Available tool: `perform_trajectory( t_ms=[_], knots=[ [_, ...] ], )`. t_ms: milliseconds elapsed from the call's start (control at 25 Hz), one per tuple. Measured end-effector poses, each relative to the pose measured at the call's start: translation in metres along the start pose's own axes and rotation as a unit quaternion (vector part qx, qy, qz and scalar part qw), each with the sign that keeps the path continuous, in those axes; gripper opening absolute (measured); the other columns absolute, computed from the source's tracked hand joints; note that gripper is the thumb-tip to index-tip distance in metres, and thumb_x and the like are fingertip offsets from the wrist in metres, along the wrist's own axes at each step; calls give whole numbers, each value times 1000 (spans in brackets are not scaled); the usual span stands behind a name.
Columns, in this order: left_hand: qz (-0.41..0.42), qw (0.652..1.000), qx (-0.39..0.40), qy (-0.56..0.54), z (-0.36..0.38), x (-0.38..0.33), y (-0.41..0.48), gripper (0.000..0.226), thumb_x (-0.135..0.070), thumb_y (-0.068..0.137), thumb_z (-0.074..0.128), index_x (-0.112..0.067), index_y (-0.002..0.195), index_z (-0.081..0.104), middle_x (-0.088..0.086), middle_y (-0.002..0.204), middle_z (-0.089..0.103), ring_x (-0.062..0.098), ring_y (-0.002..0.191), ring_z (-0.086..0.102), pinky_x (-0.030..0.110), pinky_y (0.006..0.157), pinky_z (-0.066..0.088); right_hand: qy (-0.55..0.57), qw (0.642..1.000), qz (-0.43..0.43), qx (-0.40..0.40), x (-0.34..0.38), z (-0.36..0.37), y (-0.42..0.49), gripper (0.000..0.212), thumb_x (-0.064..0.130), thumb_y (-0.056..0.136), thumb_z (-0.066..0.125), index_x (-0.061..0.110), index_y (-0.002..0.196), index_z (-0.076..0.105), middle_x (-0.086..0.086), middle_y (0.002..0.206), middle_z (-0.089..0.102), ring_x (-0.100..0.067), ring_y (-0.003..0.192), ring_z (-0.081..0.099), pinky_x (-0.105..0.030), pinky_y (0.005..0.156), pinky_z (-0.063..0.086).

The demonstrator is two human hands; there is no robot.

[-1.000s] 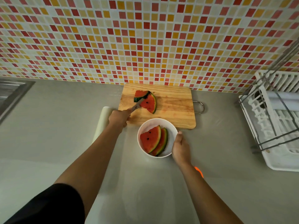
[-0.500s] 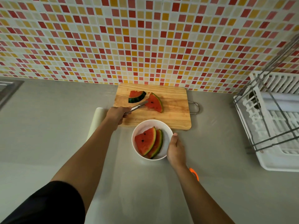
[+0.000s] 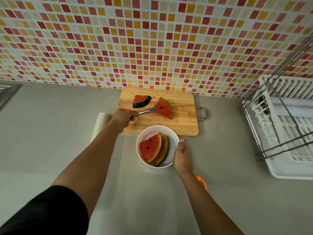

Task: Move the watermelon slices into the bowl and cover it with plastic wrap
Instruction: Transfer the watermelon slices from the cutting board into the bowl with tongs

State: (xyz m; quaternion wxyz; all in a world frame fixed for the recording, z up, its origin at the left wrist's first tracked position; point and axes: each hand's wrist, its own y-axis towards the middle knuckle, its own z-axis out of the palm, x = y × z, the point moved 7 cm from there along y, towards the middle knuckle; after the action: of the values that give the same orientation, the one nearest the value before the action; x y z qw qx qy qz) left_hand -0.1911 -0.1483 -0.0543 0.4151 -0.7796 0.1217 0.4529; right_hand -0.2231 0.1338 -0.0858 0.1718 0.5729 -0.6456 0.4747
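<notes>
**Tongs drag one slice clear of the other on the board**

Since a second ago, the two slices on the board have parted: the wedge in the tongs now lies to the right of the rind piece (image 3: 142, 101), no longer overlapping it.

Left hand (image 3: 124, 117) is closed round the tongs (image 3: 147, 111), whose tips pinch the near point of the wedge (image 3: 164, 108). Its long axis runs from that point away to the right, rind on the far edge. Both pieces rest on the cutting board (image 3: 179, 126).

Right hand (image 3: 182, 157) cups the right side of the bowl (image 3: 174, 138), fingers wrapped on the rim, steadying it on the surface (image 3: 228, 192). Two slices (image 3: 151, 148) already lean inside.

From the grip, the bowl sits nearer the person and slightly right, so the carry is probably a short pull back. A white roll (image 3: 100, 121), likely the wrap, lies just left of the board.
</notes>
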Motion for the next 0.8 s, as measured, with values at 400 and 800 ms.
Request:
perform_trajectory(
  t_ms=[400, 800],
  knots=[
    [-22, 998, -60, 11, -65, 11, -3, 24, -28, 85, 67, -4, 83, 70, 0, 55, 42, 13, 45, 30, 16, 31, 23, -1, 1000, 1, 0, -3, 1, 2, 63, 52, 95, 13, 16, 127, 54, -13, 132, 56, -34, 122, 49, -47, 103, 37],
    [-18, 999, -24, 31, -42, 1, -1, 22, -25, 84, 69, -4, 82, 73, 4, 62, 51, 12, 47, 29, 23, 43, 25, -3, 1000, 13, -4, -5, 2, 4, 65, 53, 95, 13, 16, 128, 54, -14, 133, 55, -34, 123, 48, -50, 105, 35]
  ],
)
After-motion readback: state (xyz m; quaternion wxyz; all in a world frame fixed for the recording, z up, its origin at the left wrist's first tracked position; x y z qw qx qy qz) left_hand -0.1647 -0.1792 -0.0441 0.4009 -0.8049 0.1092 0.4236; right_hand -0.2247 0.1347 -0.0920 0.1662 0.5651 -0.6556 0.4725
